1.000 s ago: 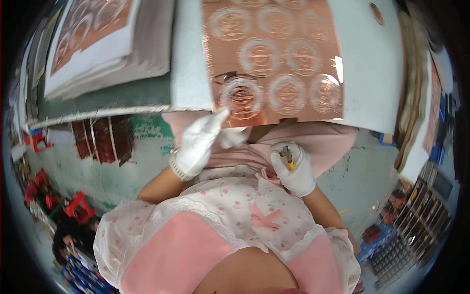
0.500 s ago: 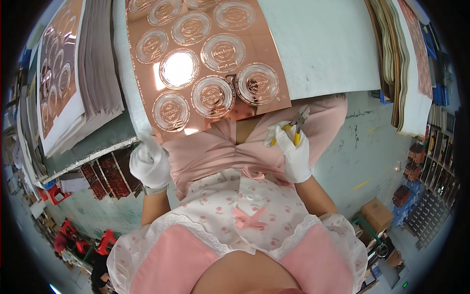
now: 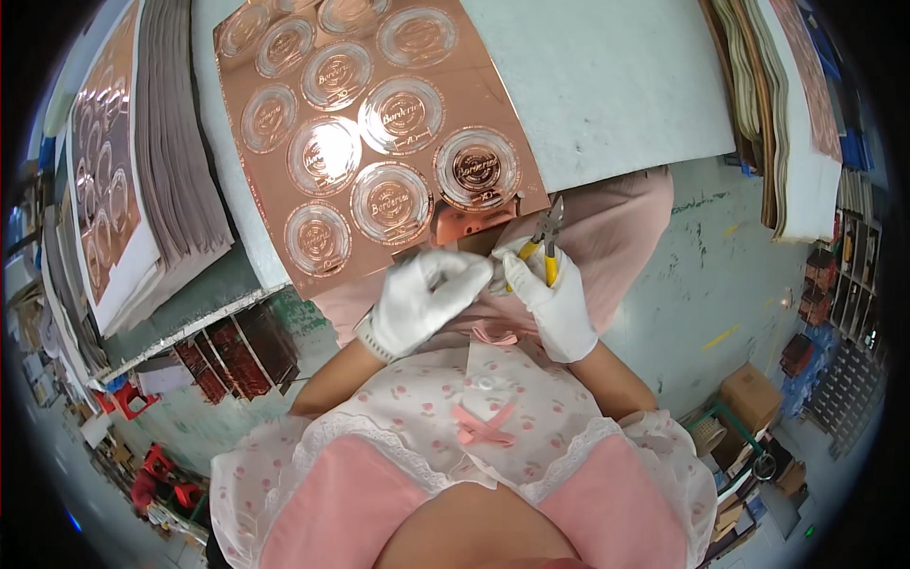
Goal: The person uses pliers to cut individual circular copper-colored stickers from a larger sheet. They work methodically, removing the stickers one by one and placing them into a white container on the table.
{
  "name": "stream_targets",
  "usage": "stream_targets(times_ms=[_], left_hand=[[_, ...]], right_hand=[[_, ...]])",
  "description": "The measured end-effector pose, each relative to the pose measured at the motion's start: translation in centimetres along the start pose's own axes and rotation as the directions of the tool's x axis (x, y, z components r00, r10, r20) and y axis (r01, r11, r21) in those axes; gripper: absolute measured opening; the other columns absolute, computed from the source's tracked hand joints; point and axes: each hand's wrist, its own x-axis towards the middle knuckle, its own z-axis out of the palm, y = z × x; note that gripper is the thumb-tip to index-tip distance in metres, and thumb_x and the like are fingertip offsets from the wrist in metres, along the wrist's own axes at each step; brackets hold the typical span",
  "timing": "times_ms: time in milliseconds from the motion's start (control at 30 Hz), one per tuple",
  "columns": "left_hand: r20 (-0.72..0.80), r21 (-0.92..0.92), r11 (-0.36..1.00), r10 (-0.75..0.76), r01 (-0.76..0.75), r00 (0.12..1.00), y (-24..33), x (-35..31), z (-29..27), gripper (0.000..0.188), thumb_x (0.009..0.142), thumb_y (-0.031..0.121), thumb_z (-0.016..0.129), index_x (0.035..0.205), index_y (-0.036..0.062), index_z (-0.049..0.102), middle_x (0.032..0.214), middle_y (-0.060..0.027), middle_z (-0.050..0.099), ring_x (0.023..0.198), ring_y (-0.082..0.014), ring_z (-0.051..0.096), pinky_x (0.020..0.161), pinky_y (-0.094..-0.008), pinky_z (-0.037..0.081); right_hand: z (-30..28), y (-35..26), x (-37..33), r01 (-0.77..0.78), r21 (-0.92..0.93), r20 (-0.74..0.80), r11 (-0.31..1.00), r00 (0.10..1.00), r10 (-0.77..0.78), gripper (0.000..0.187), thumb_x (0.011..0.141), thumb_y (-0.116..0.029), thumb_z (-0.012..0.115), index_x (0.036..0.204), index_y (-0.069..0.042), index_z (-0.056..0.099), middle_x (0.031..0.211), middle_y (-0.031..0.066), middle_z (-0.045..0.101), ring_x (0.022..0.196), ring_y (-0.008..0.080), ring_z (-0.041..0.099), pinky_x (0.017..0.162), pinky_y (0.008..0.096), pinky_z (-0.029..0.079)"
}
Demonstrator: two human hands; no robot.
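Observation:
A shiny copper-coloured sheet (image 3: 370, 175) with rows of embossed round medallions lies on the pale tabletop, its near edge overhanging my lap. My right hand (image 3: 559, 308), in a white glove, is closed on yellow-handled cutting pliers (image 3: 549, 237). Their metal jaws point up and away, close beside the sheet's near right corner. Just below the near edge, my left hand (image 3: 422, 299), also gloved in white, has its fingers bent together and reaching to the right. Its fingertips meet those of my right hand; whatever lies between them is hidden or too small to make out.
A tall stack of sheets (image 3: 175, 142) with a copper one beside it stands on the left. Another stack of boards (image 3: 749, 104) rises at the right end of the pale tabletop (image 3: 607, 95). Dark red slotted racks (image 3: 232, 356) are below the table's left edge. A cardboard box (image 3: 751, 396) stands at right.
My left hand has moved right and up, from beside the sheet's left corner to my right hand. My right hand with the pliers has shifted slightly left. The sheet appears farther left.

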Motion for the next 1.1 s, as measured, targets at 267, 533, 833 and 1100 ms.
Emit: stream_targets(times_ms=[267, 533, 833, 1100], left_hand=[[0.032, -0.445, 0.845, -0.316, 0.297, 0.948, 3.0, 2.7, 2.1, 0.034, 0.091, 0.026, 0.047, 0.112, 0.0009, 0.053, 0.074, -0.0038, 0.056, 0.056, -0.0076, 0.048, 0.053, -0.0207, 0.041], [-0.104, -0.344, 0.930, -0.178, 0.132, 0.979, 2.4, 3.0, 2.9, 0.047, 0.092, 0.041, 0.038, 0.065, 0.0039, 0.051, 0.056, -0.0051, 0.050, 0.046, -0.0116, 0.047, 0.046, -0.0217, 0.038], [-0.080, -0.372, 0.918, -0.182, 0.140, 0.980, 1.9, 3.1, 2.8, 0.048, 0.091, 0.043, 0.039, 0.065, 0.0040, 0.050, 0.053, -0.0048, 0.047, 0.045, -0.0124, 0.045, 0.045, -0.0224, 0.037], [-0.049, -0.441, 0.868, -0.276, 0.227, 0.960, 3.4, 3.5, 2.7, 0.024, 0.090, 0.026, 0.049, 0.091, 0.0023, 0.055, 0.061, -0.0036, 0.051, 0.048, -0.0086, 0.047, 0.044, -0.0216, 0.038]], right_hand=[[0.0, 0.4, -0.1, -0.010, 0.010, -0.043, 1.000, 0.999, 0.010, 0.018, 0.084, -0.020, 0.058, 0.087, -0.003, 0.053, 0.070, -0.0017, 0.052, 0.060, 0.0043, 0.044, 0.054, 0.0212, 0.038], [0.3, 0.4, -0.4, -0.013, 0.016, -0.068, 1.000, 0.998, 0.014, 0.022, 0.084, -0.023, 0.059, 0.087, -0.001, 0.053, 0.070, 0.0011, 0.055, 0.061, 0.0060, 0.048, 0.056, 0.0231, 0.041], [0.7, -1.0, -0.6, -0.028, 0.035, -0.082, 0.999, 0.996, 0.031, 0.022, 0.087, -0.022, 0.053, 0.086, 0.000, 0.054, 0.068, 0.0019, 0.056, 0.057, 0.0062, 0.050, 0.053, 0.0225, 0.042], [0.9, -1.0, -0.3, -0.090, 0.018, -0.143, 0.996, 0.985, 0.092, 0.024, 0.088, -0.025, 0.052, 0.082, -0.002, 0.056, 0.055, -0.0025, 0.048, 0.046, 0.0034, 0.042, 0.042, 0.0212, 0.035]])
